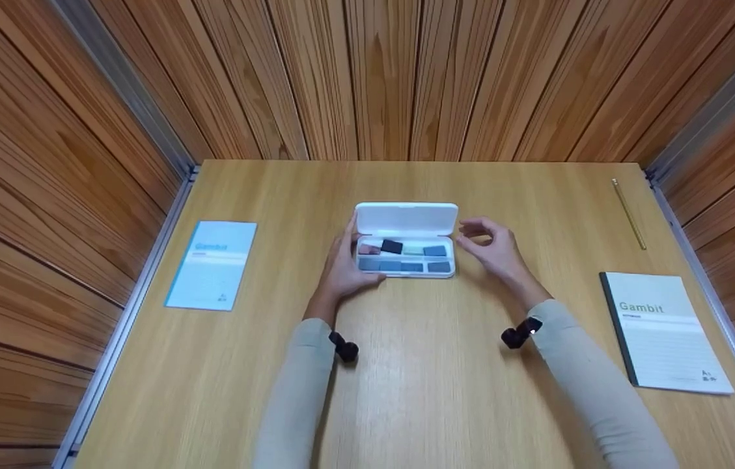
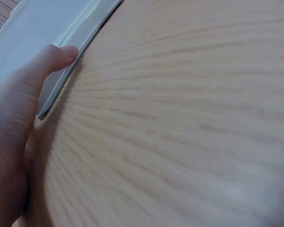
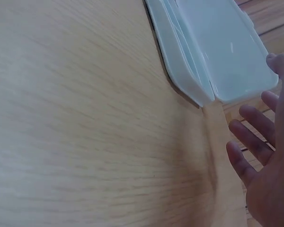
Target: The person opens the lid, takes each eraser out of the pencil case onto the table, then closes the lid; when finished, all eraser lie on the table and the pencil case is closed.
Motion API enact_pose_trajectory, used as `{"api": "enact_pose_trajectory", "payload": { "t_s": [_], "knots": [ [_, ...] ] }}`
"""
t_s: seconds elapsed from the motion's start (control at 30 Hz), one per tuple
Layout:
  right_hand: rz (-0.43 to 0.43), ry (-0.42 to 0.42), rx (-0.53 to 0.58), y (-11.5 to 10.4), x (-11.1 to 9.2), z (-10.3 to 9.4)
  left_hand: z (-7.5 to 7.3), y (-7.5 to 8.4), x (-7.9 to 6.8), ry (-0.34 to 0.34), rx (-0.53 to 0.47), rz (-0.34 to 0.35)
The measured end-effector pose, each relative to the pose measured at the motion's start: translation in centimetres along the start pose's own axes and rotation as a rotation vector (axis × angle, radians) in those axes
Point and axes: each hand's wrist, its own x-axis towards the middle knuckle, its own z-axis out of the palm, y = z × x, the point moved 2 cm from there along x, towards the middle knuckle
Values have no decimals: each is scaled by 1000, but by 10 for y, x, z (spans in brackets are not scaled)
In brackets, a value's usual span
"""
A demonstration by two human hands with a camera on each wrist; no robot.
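A white hinged plastic case [image 1: 406, 276] stands on the table with its lid [image 1: 406, 219] raised toward the back. Inside lie two rows of small rectangular pieces, mostly blue-grey, plus a pinkish one [image 1: 369, 249], a pale green one and a tilted black one [image 1: 392, 246]. My left hand [image 1: 343, 266] grips the case at its left end, the thumb along the front edge and the fingers up the left side. Just off the case's right end is my right hand [image 1: 492, 246], fingers loosely bent and holding nothing; the right wrist view shows them spread beside the lid.
On the left of the table [image 1: 406, 391] lies a light blue "Gambit" notebook [image 1: 212, 267]. A white "Gambit" notebook with a dark spine [image 1: 666, 339] is at the right, with a gold-coloured pencil [image 1: 629, 215] behind it. Wood-panelled walls enclose the back and both sides.
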Motion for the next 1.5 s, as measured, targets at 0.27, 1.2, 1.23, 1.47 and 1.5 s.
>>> {"api": "enact_pose_trajectory", "payload": {
  "t_s": [0.27, 1.2, 1.23, 1.47, 1.5],
  "knots": [
    [-59, -72, -19, -12, 0, 12, -2, 0, 2, -3, -3, -3],
    [-7, -171, -108, 11, 0, 36, -1, 1, 0, -10, 1, -16],
    [-9, -172, -108, 11, 0, 36, -1, 1, -1, -9, 2, -16],
    [-90, -171, -138, 9, 2, 40, -1, 2, 0, -6, 3, -22],
    [-90, -174, -136, 8, 2, 41, -1, 2, 0, -7, 3, -26]
  ]
}}
